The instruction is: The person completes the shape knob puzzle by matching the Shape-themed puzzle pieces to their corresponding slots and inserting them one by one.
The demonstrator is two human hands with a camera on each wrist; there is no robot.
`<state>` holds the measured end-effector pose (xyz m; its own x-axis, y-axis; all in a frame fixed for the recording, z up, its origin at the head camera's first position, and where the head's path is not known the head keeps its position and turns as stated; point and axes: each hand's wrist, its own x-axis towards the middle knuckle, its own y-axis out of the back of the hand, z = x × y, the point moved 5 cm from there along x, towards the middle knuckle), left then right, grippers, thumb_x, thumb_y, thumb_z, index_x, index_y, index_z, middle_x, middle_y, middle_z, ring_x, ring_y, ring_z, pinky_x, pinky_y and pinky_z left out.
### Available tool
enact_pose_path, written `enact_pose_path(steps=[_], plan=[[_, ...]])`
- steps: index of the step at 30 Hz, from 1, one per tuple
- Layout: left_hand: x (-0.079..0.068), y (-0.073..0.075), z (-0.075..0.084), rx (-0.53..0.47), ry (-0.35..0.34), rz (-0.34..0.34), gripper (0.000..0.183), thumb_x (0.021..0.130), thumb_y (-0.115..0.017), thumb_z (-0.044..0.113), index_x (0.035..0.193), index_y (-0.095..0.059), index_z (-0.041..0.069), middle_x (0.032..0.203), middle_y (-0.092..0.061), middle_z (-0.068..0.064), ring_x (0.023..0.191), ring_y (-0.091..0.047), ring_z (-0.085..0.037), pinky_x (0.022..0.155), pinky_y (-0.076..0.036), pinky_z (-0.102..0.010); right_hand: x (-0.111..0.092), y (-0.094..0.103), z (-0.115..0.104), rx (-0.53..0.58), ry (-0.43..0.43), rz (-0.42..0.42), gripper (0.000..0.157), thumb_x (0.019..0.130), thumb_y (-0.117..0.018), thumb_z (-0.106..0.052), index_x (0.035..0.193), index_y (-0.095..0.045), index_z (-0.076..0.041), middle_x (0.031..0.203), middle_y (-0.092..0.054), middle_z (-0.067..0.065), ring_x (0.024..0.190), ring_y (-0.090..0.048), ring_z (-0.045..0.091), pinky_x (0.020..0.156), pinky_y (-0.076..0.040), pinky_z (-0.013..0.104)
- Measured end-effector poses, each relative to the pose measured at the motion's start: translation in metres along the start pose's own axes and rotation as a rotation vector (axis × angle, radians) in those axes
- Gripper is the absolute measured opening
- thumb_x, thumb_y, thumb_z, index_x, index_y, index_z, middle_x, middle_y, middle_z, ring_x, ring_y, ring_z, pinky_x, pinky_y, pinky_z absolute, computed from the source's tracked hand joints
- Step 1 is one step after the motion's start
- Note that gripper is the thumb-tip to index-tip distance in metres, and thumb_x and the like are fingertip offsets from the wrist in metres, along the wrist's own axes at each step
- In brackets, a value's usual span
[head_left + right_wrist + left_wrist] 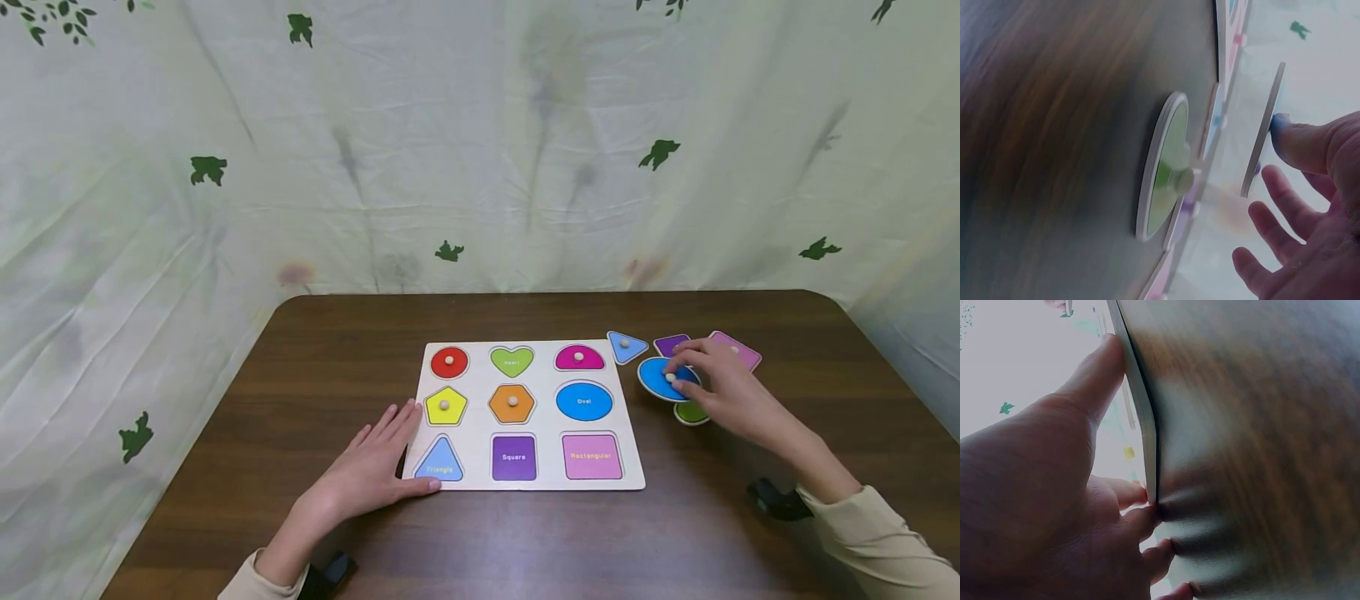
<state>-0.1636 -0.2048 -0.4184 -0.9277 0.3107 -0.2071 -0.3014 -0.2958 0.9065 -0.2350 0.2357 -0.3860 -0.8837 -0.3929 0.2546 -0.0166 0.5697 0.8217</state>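
Note:
A white shape puzzle board (476, 417) lies on the table. My left hand (378, 462) is spread at its left side, with the thumb on the near left corner and a fingertip at the left edge. To the right of the board, my right hand (720, 392) pinches the small knob of a blue oval puzzle piece (649, 379). In the right wrist view that oval piece (1265, 125) is held up off the table, seen edge-on. Below it lies a green knobbed piece (1169, 169), partly hidden in the head view.
Beside the board lie a light blue triangle piece (624, 347), a purple piece (667, 346) and a pink piece (742, 350). Red, magenta, yellow and orange knobbed pieces sit in the board. Its recesses for heart, oval, triangle, square and rectangle show printed names. A leaf-patterned curtain (450, 167) hangs behind.

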Motion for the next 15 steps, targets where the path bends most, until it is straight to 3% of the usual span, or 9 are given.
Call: enact_pose_path(steps=[6, 15], plan=[[0.000, 0.000, 0.000, 0.001, 0.007, -0.005, 0.110, 0.078, -0.068, 0.068, 0.157, -0.022, 0.008, 0.162, -0.019, -0.010, 0.148, -0.013, -0.035, 0.114, -0.017, -0.061, 0.006, -0.011, -0.009, 0.020, 0.001, -0.034, 0.020, 0.085, -0.074, 0.001, 0.100, -0.068, -0.010, 0.115, -0.056, 0.013, 0.110, -0.048, 0.034, 0.084, -0.050, 0.052], [0.000, 0.000, 0.000, -0.001, 0.003, -0.001, 0.109, 0.078, -0.068, 0.069, 0.157, -0.022, 0.009, 0.163, -0.019, -0.008, 0.148, -0.013, -0.034, 0.114, -0.016, -0.060, 0.015, -0.021, -0.024, 0.010, 0.055, -0.031, 0.022, 0.082, -0.076, 0.003, 0.098, -0.069, -0.011, 0.120, -0.057, 0.014, 0.117, -0.047, 0.037, 0.092, -0.046, 0.057]])
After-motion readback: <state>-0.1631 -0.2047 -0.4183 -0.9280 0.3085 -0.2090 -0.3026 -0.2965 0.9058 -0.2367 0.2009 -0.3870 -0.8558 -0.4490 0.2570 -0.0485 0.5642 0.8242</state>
